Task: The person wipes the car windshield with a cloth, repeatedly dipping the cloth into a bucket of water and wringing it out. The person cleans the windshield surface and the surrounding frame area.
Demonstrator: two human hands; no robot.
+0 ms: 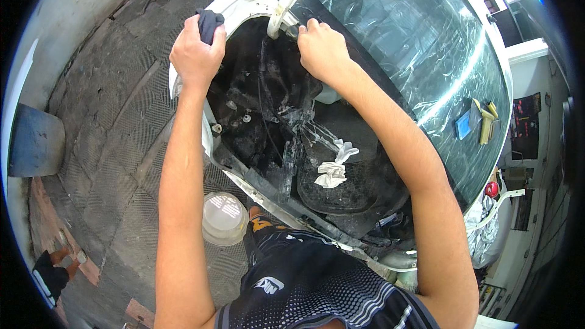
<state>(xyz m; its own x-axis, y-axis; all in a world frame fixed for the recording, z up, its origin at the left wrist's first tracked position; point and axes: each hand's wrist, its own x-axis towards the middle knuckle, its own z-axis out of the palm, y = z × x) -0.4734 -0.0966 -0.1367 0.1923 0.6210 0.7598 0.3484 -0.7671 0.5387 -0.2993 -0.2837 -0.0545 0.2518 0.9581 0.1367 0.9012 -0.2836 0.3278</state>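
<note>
Dark blue cloth (209,23) is bunched in the left hand (196,55), which is closed around it at the far left edge of the opened car body, against the white painted panel (244,3). The right hand (322,52) is set a little to the right, its fingers curled over the pale rubber seal strip (281,15) at the base of the film-covered windscreen (414,55); whether anything is pinched there cannot be told. Below both hands the blackened, stripped bay (262,103) is seen, with a crumpled white rag (332,170) lying on the dark liner (353,189) nearer the person. A translucent plastic bucket (224,218) stands on the mesh floor (116,146) at near left.

As a judgement: the wiping is best done with the cloth pressed flat along the painted lip while the seal is held clear by the right hand, so that grime is lifted and not dragged onto the film.
</note>
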